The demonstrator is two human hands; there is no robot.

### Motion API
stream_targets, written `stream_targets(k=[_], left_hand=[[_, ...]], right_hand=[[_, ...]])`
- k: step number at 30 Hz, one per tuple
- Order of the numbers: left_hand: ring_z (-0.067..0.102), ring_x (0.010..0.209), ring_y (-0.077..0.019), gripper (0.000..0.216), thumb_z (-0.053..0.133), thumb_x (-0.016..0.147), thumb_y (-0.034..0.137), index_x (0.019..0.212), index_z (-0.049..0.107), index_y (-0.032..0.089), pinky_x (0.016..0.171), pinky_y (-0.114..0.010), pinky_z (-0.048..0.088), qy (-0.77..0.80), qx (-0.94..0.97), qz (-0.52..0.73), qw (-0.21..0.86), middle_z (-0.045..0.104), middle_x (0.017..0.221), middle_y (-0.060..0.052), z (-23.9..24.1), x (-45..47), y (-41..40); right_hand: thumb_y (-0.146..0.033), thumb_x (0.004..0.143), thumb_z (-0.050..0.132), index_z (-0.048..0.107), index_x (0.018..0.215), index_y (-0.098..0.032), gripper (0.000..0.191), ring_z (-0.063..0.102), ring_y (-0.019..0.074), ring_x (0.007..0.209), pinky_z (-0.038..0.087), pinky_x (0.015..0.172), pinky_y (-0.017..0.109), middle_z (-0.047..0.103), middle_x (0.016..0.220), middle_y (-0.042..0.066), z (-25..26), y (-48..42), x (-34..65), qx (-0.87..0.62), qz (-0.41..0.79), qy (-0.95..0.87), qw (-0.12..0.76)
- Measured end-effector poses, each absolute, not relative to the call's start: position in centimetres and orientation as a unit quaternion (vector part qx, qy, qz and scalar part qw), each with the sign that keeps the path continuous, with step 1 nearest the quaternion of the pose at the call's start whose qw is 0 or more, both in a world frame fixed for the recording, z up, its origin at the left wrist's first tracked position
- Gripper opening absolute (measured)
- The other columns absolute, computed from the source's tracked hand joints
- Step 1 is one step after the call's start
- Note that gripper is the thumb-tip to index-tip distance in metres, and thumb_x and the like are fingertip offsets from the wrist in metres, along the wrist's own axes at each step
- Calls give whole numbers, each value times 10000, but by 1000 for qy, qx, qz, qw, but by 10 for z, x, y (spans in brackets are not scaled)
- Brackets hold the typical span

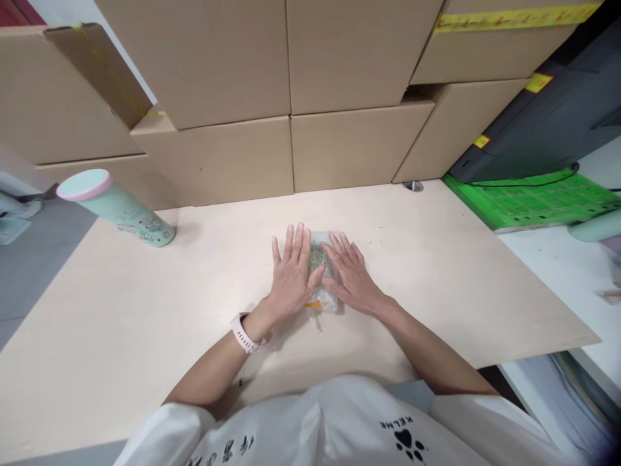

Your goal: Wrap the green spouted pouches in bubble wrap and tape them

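A small clear plastic bag [320, 259] with green contents and an orange mark lies flat on the pale wooden table [145, 310]. My left hand [291, 275] lies flat on the bag's left side, fingers stretched out and together. Pressing on the bag's right side is my right hand [352, 275], fingers also extended flat. The two thumbs nearly meet over the bag's middle. A pale pink watch [242, 333] is on my left wrist. Most of the bag is hidden under the hands.
A mint-green tumbler with a pink rim [116, 207] stands at the table's far left. Stacked cardboard boxes [291, 97] wall off the back. A green mat [533, 197] and a dark device [548, 123] sit at the right on a white surface.
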State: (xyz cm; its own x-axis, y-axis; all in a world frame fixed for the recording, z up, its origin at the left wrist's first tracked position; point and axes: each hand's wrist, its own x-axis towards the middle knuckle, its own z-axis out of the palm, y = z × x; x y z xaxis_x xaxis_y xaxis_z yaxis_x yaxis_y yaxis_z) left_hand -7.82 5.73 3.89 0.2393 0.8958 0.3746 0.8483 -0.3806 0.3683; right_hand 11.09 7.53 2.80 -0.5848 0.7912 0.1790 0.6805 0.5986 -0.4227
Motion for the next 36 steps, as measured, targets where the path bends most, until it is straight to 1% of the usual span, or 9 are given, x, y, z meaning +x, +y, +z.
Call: stream_targets(k=[10, 17, 19, 21, 24, 26, 29, 33, 36], left_hand=[[135, 1509, -328, 787, 434, 958, 495, 1564, 51, 170, 1170, -634, -59, 540, 812, 219, 33, 224, 1607, -182, 8, -79, 59], [115, 1512, -326, 721, 403, 964, 503, 1550, 155, 165, 1166, -648, -4, 557, 804, 199, 61, 224, 1608, -181, 11, -75, 59], [134, 1506, -336, 721, 448, 942, 522, 1530, 227, 169, 1165, -637, 102, 549, 804, 206, 102, 231, 1605, -184, 19, -83, 63], [234, 1470, -344, 673, 503, 917, 512, 1474, 352, 165, 1135, -586, 253, 563, 779, 240, 136, 303, 1567, -196, 29, -95, 68], [548, 1194, -298, 509, 521, 910, 417, 1346, 490, 155, 969, -467, 451, 639, 687, 308, 158, 559, 1306, -182, 41, -112, 76], [639, 875, -230, 471, 521, 905, 391, 1313, 494, 158, 808, -395, 496, 668, 644, 306, 214, 654, 1009, -100, 43, -117, 78], [578, 639, -166, 527, 560, 882, 393, 1339, 438, 161, 654, -313, 463, 649, 634, 302, 293, 610, 771, 0, 39, -110, 73], [593, 829, -159, 606, 591, 878, 328, 1424, 344, 234, 739, -308, 486, 562, 655, 450, 229, 609, 1074, -61, 40, -90, 59], [593, 979, -173, 624, 590, 895, 328, 1451, 312, 273, 846, -334, 498, 489, 646, 534, 243, 562, 1236, -96, 44, -79, 52]], right_hand=[[-677, 907, 414, 1, 1580, -291, 878, -96, 289, 1512, 41, 1202, 559, -18, 1659, 44, 15, 82, 116, -403, 159, -893, 124], [-663, 905, 439, 107, 1579, -266, 850, -69, 285, 1517, 27, 1200, 554, 50, 1658, 76, 15, 82, 114, -404, 180, -887, 133], [-650, 888, 488, 250, 1544, -275, 792, 27, 297, 1520, 92, 1196, 555, 144, 1648, 83, 19, 85, 116, -401, 212, -874, 176], [-612, 888, 516, 461, 1412, -267, 630, 274, 303, 1461, 257, 1151, 526, 368, 1558, 113, 24, 89, 119, -437, 232, -825, 272], [-574, 893, 522, 595, 1172, -242, 440, 629, 261, 1044, 494, 898, 422, 668, 1124, 111, 29, 92, 123, -542, 255, -696, 396], [-574, 878, 541, 565, 1196, -238, 463, 646, 229, 809, 511, 777, 388, 677, 889, 58, 31, 91, 122, -578, 299, -659, 376], [-574, 822, 621, 405, 1408, -246, 705, 638, 236, 805, 502, 794, 416, 666, 933, 49, 31, 84, 115, -564, 351, -681, 307], [-543, 704, 763, 136, 1549, -275, 1086, 586, 289, 1117, 495, 907, 449, 548, 1321, 133, 34, 75, 106, -490, 376, -686, 385], [-511, 728, 759, 103, 1555, -293, 1078, 541, 280, 1208, 475, 962, 437, 513, 1387, 129, 36, 73, 107, -454, 369, -657, 476]])
